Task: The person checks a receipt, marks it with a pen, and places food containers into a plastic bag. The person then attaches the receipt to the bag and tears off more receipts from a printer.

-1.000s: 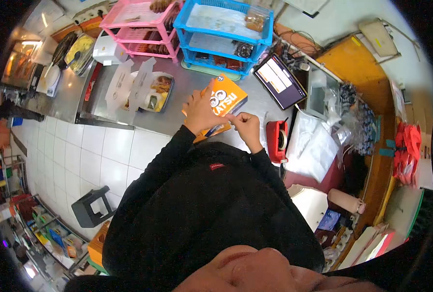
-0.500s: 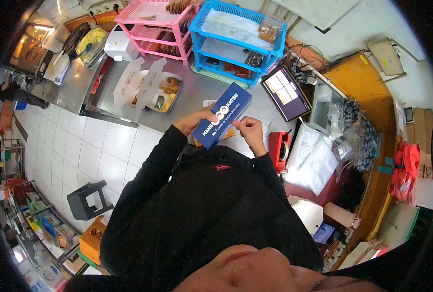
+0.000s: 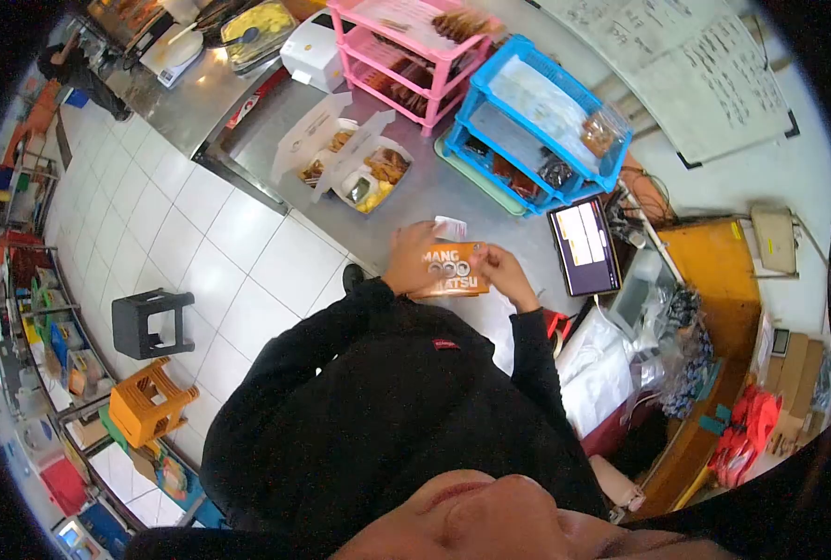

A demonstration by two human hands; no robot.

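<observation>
An orange box (image 3: 457,273) with white lettering lies flat in front of my torso at the counter's near edge. My left hand (image 3: 414,259) rests over its left end, slightly blurred, with the fingers extended. At the upper right corner, the fingers of my right hand (image 3: 500,273) are pinched together on the box. Just above it is a small white paper (image 3: 450,227). Farther up the steel counter (image 3: 313,245), two white boxes stand with lids raised; food shows in the left one (image 3: 311,174) and the right one (image 3: 387,166).
Pink tiered trays (image 3: 417,77) and blue tiered trays (image 3: 546,126) stand at the back. A tablet (image 3: 584,247) and white plastic bags (image 3: 595,369) are at the right. Black (image 3: 140,322) and orange (image 3: 145,401) stools stand on the floor at left. Another person (image 3: 89,79) is far left.
The blue box that was in my left hand is out of sight, and the orange box beneath it now shows fully. The view has turned, shifting the counter items rightward.
</observation>
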